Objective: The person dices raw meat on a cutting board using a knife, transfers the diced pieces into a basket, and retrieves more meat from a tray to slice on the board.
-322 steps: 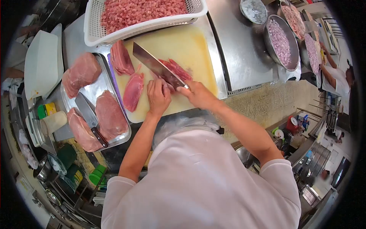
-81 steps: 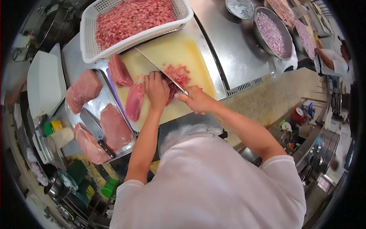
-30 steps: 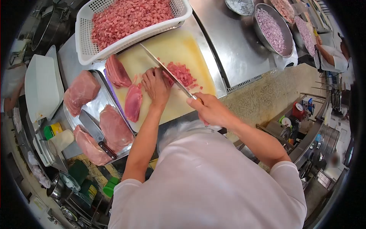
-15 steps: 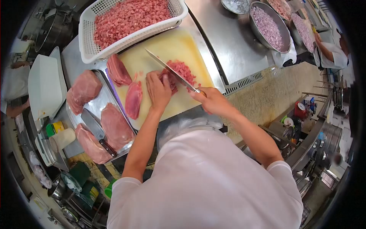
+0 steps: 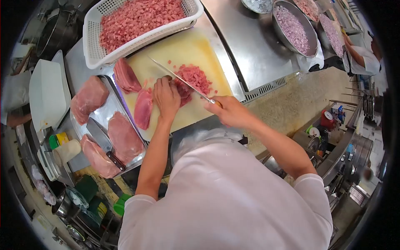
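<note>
My right hand [image 5: 231, 111] is closed around the handle of a long kitchen knife [image 5: 177, 76]. Its blade slants up and left across the yellowed cutting board [image 5: 198, 46]. Beside the blade, my left hand [image 5: 166, 99] presses on a piece of raw red meat [image 5: 184, 95], fingers bent over it and partly hiding it. Diced meat [image 5: 196, 78] is heaped on the blade's far side. Two larger meat pieces, one upper [image 5: 126, 76] and one lower [image 5: 143, 109], lie on the board left of my left hand.
Behind the board stands a white plastic basket [image 5: 146, 40] of diced meat. At left, a metal tray [image 5: 105, 112] holds several meat slabs and a second knife [image 5: 99, 133]. Bowls of chopped onion [image 5: 291, 31] sit far right, near another person [image 5: 360, 56]. Someone else [image 5: 16, 93] stands at left.
The knife and my right hand have shifted slightly left and down. My left hand has slid left along the meat. The diced heap beyond the blade looks more spread out.
</note>
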Demonstrator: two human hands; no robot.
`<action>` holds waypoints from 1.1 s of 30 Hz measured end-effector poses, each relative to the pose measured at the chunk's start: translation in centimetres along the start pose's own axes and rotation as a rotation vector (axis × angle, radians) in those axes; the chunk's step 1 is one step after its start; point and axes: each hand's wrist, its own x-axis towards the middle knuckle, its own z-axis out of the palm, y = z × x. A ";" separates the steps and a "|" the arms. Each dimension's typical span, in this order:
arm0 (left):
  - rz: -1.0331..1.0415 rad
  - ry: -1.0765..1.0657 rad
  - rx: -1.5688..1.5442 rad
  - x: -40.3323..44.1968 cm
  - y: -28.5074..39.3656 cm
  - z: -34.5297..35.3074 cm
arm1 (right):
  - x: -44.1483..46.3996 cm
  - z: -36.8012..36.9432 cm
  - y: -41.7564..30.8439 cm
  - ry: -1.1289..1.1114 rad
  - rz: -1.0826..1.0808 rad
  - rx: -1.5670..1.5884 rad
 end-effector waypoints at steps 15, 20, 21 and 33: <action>-0.032 -0.008 0.013 -0.2 -0.2 0.2 | 0.1 1.0 0.0 -0.064 0.048 0.055; -0.037 -0.088 0.063 -0.4 -0.5 0.2 | 5.3 2.2 0.2 -0.102 0.052 0.123; -0.022 -0.129 0.019 -0.8 -0.7 -0.4 | 5.1 2.5 0.7 -0.076 0.047 0.125; 0.079 -0.203 0.085 -3.3 0.1 1.1 | -0.1 0.9 1.9 0.061 0.068 0.162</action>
